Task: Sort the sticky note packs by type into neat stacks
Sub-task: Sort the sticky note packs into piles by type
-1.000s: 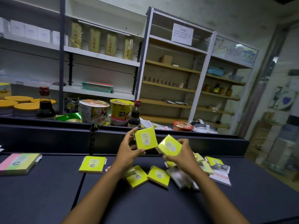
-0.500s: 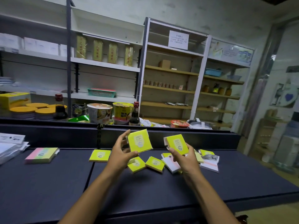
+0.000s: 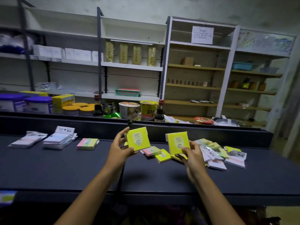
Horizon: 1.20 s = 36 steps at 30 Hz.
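My left hand point(image 3: 119, 147) holds one yellow sticky note pack point(image 3: 138, 139) upright above the dark shelf point(image 3: 65, 168), label "2207" facing me. My right hand point(image 3: 191, 153) grips a second yellow pack point(image 3: 178, 142) by its lower corner. Beneath and to the right lies a loose heap of mixed packs point(image 3: 215, 151), with a pink-topped pack point(image 3: 151, 151) and a yellow pack point(image 3: 163, 155) at its left end. To the left sit a pink-and-green pack point(image 3: 87, 143) and two piles of white packaged notes point(image 3: 59, 139) point(image 3: 27, 141).
A raised dark back rail point(image 3: 65, 125) runs behind the shelf. Beyond it stand noodle cups point(image 3: 129, 110), sauce bottles point(image 3: 159, 112), tubs point(image 3: 38, 104) and jars. Shelving units fill the wall behind. The shelf's front edge point(image 3: 146, 192) lies near my forearms.
The camera view has swung left and pulled back, revealing white packs at far left. Both hands keep their yellow packs, now held further apart and turned more upright.
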Tool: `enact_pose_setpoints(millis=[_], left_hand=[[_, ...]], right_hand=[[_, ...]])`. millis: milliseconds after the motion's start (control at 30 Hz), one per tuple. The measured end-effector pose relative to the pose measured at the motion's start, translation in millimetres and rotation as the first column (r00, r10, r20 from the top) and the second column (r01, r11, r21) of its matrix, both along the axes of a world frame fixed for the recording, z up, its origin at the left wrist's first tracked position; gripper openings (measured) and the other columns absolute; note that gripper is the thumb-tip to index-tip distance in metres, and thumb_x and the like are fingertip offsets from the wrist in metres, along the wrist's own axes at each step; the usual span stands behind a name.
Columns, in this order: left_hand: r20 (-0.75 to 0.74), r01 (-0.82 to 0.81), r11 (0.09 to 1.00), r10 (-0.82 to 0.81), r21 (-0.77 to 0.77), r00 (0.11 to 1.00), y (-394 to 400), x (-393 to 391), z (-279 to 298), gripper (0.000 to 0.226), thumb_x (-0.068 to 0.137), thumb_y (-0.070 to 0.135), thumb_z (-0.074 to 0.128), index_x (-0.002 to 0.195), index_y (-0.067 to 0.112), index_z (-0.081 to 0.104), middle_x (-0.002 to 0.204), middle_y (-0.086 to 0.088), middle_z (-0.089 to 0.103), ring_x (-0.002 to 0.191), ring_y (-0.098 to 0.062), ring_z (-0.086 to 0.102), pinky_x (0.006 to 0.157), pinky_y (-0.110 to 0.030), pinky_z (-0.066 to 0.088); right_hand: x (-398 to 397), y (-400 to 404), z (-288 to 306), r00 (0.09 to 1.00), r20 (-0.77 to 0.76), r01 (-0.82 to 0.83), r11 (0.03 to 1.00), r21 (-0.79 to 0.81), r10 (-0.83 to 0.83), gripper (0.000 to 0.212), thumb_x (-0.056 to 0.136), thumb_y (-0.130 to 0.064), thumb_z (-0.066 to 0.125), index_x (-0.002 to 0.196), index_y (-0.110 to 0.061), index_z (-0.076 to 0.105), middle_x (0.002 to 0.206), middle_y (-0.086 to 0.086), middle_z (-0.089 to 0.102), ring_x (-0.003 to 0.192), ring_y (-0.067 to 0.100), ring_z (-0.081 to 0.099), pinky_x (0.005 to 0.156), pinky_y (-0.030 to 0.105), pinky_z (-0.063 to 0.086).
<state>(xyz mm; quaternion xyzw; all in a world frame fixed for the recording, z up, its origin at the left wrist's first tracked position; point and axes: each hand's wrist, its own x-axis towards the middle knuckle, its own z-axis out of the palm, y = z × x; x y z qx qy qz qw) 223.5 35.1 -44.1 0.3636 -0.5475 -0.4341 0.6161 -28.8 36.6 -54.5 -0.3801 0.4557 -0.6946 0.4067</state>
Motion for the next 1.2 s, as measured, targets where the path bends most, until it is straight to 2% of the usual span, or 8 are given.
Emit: enact_pose_setpoints(millis=[200,367,433,567,667,867,1033,1200], left_hand=[[-0.011,-0.071,0.997,0.071,-0.003,0.997,-7.5,55.7,2.1,0.07,0.084,-0.017,0.055,0.13,0.036,0.053,0.122,-0.01,0.057,0.103,-0.023,0.065,0.071,-0.032,0.061],[0.041,-0.118,0.993,0.118,0.004,0.992,-28.8,115.7,1.3,0.067,0.085,-0.016,0.052,0.134,0.029,0.052,0.118,-0.01,0.058,0.094,-0.019,0.067,0.066,-0.027,0.059],[0.087,-0.136,0.991,0.135,-0.003,0.987,-42.3,139.0,2.6,0.064,0.087,-0.014,0.052,0.133,0.029,0.052,0.114,-0.008,0.06,0.088,-0.016,0.068,0.065,-0.028,0.059],[0.158,-0.143,0.99,0.143,-0.009,0.977,-74.5,173.8,-1.9,0.061,0.088,-0.013,0.052,0.128,0.033,0.052,0.109,-0.002,0.063,0.086,-0.02,0.066,0.072,-0.053,0.058],[0.218,-0.131,0.991,0.127,0.003,0.968,-101.4,184.2,-10.9,0.06,0.087,-0.012,0.055,0.128,0.031,0.052,0.102,0.002,0.063,0.083,-0.019,0.063,0.07,-0.059,0.056],[0.39,-0.128,0.991,0.134,-0.041,0.911,-151.3,174.7,-31.9,0.059,0.082,-0.01,0.061,0.134,0.016,0.053,0.101,-0.001,0.066,0.073,0.0,0.061,0.068,-0.02,0.053],[0.583,-0.098,0.995,0.099,-0.034,0.806,-170.9,156.2,-39.7,0.06,0.084,0.0,0.062,0.139,0.019,0.049,0.127,-0.004,0.063,0.113,-0.017,0.063,0.098,-0.034,0.051],[0.775,-0.127,0.992,0.089,-0.011,0.626,-186.5,144.0,-43.7,0.064,0.088,0.012,0.057,0.148,0.019,0.034,0.137,-0.009,0.05,0.128,-0.026,0.046,0.105,-0.033,0.039]], right_hand=[[52.7,-21.1,9.6,0.996,0.022,-0.082,0.996,-0.027,0.082,0.024,0.094,0.004,0.056,0.117,-0.002,0.052,0.109,0.019,0.067,0.092,0.031,0.067,0.066,0.03,0.062],[114.4,-50.5,8.6,0.987,-0.142,-0.077,0.996,-0.043,0.07,0.025,0.091,-0.006,0.066,0.114,-0.007,0.058,0.106,0.01,0.072,0.092,0.02,0.07,0.078,0.032,0.057],[139.1,-65.1,6.9,0.983,-0.174,-0.076,0.995,-0.057,0.065,0.023,0.09,-0.008,0.068,0.111,-0.01,0.06,0.102,0.004,0.073,0.085,0.01,0.072,0.071,0.023,0.054],[179.2,-95.3,1.5,0.984,-0.169,-0.071,0.996,-0.056,0.06,0.022,0.088,-0.011,0.07,0.107,-0.017,0.061,0.098,-0.002,0.075,0.083,0.005,0.072,0.067,0.018,0.051],[197.0,-116.4,-4.8,0.987,-0.156,-0.044,0.997,-0.058,0.034,0.022,0.088,-0.012,0.071,0.105,-0.019,0.061,0.098,-0.002,0.075,0.084,0.006,0.072,0.069,0.019,0.052],[204.6,-152.8,-20.2,0.995,-0.098,0.023,0.998,-0.051,-0.028,0.023,0.088,-0.01,0.07,0.108,-0.014,0.06,0.102,0.003,0.075,0.093,0.014,0.071,0.079,0.027,0.052],[202.1,-176.4,-23.9,0.992,-0.09,0.08,0.996,-0.047,-0.084,0.027,0.09,-0.012,0.069,0.115,-0.012,0.059,0.105,0.0,0.074,0.097,0.011,0.07,0.079,0.026,0.052],[204.2,-196.9,-21.2,0.987,-0.128,0.088,0.993,-0.075,-0.097,0.019,0.09,-0.012,0.069,0.106,-0.02,0.059,0.103,-0.002,0.073,0.096,0.009,0.069,0.076,0.021,0.051]])
